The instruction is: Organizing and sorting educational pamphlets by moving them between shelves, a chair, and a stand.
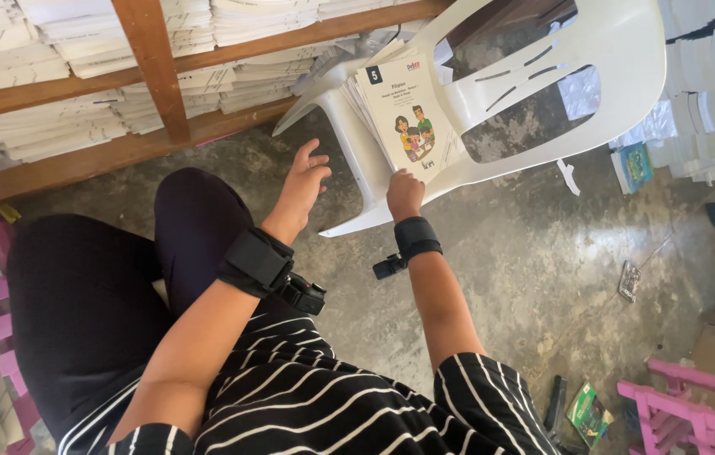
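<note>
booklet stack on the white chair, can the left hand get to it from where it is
Probably yes. The left hand hangs open just beside the booklet stack on the white chair, with only bare floor showing between them. The right hand already touches the stack's near edge, leaving its left side free.

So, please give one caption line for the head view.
Right hand touches a booklet stack on an overturned white plastic chair; left hand hovers open.

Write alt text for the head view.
A seated person's right hand rests on a stack of booklets on an overturned white plastic chair; the left hand hovers open beside it. Behind are wooden shelves of stacked paper.
</note>
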